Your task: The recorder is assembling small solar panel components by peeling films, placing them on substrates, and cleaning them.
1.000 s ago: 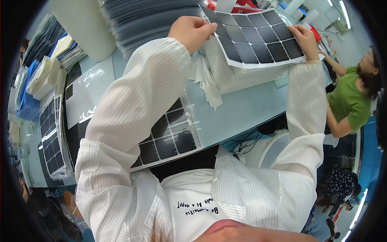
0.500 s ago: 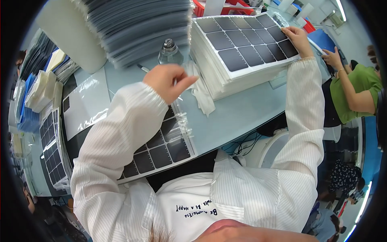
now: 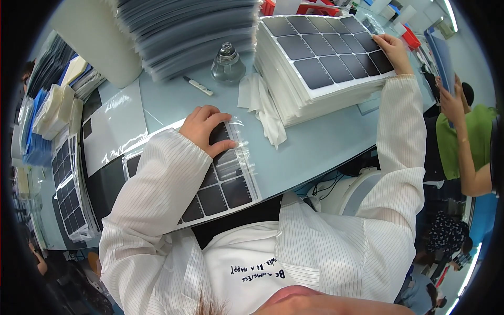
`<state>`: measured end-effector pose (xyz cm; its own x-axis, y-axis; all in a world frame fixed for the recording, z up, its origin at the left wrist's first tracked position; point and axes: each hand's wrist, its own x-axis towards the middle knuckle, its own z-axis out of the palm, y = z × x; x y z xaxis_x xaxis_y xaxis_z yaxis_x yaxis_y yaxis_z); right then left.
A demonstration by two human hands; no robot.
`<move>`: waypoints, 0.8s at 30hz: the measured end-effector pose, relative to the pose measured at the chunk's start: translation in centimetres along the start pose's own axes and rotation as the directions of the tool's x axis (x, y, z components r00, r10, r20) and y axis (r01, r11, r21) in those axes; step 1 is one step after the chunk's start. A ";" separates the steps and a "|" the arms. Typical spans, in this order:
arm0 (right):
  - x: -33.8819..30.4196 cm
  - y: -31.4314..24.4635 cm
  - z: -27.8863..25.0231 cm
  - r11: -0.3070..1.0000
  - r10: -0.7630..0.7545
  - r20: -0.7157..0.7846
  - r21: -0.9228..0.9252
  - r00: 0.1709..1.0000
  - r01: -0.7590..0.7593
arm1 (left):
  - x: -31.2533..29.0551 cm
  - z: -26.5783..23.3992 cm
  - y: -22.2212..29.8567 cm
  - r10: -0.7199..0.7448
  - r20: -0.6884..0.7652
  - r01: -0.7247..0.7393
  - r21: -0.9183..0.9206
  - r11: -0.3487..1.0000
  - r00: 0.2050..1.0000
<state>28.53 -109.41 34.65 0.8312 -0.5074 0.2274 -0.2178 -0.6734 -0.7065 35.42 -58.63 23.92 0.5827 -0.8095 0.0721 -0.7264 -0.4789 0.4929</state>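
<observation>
Left hand (image 3: 206, 127) lay palm down, fingers spread, pressing flat on a bagged panel (image 3: 223, 176) of dark square cells that sat at the near edge of the table (image 3: 315, 152), directly in front of me. Its clear wrapper crinkled around my fingertips (image 3: 228, 148). Right hand (image 3: 392, 48) reached far across to the tall stack (image 3: 315, 79) of white-backed panels at the table's far right; the fingers rested on the outer edge of the top panel (image 3: 328, 50), and I could not tell whether they pinched that edge or merely touched it, since the fisheye rim squeezed the view there.

Between the two hands lay a crumpled white cloth (image 3: 262, 105), touching the foot of the stack. Behind it stood a small glass bottle (image 3: 228, 64), with a pen (image 3: 198, 85) just to its left. A leaning pile of grey sheets (image 3: 184, 31) filled the far middle of the table. More cell panels (image 3: 68, 194) lay at my far left. A person in a green shirt (image 3: 464, 142) stood at the right, one hand raised.
</observation>
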 end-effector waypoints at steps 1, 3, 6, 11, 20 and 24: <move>0.1 0.2 0.0 1.000 -0.001 -0.005 -0.023 1.000 0.001 | -0.1 0.1 -0.1 -0.008 -0.012 0.008 -0.018 1.000 1.000; 0.5 0.4 0.0 1.000 0.015 -0.008 0.003 1.000 -0.015 | -0.1 0.2 -0.2 -0.022 -0.024 0.021 -0.039 0.999 0.999; 0.8 1.4 -0.2 1.000 0.006 -0.039 0.009 0.999 -0.006 | 0.0 0.2 -0.3 -0.024 -0.003 0.024 -0.065 0.998 1.000; 0.9 2.0 -0.1 1.000 -0.002 -0.049 -0.007 0.999 0.002 | -0.1 0.3 -0.3 -0.036 0.005 0.036 -0.066 0.997 0.999; -4.2 -3.5 -0.2 0.921 -0.244 -0.343 -0.375 0.907 0.106 | 0.3 1.2 -1.8 0.102 -0.258 -0.165 -0.236 0.958 0.961; -12.3 -10.3 3.8 0.898 -0.416 -0.431 -0.056 0.801 0.436 | 0.1 0.7 -1.5 0.115 -0.304 -0.191 -0.233 0.954 0.946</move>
<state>22.50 -94.23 36.55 0.5356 -0.3584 0.7646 0.1379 -0.8562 -0.4979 36.33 -58.22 22.57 0.5783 -0.7174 0.3885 -0.7191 -0.2235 0.6579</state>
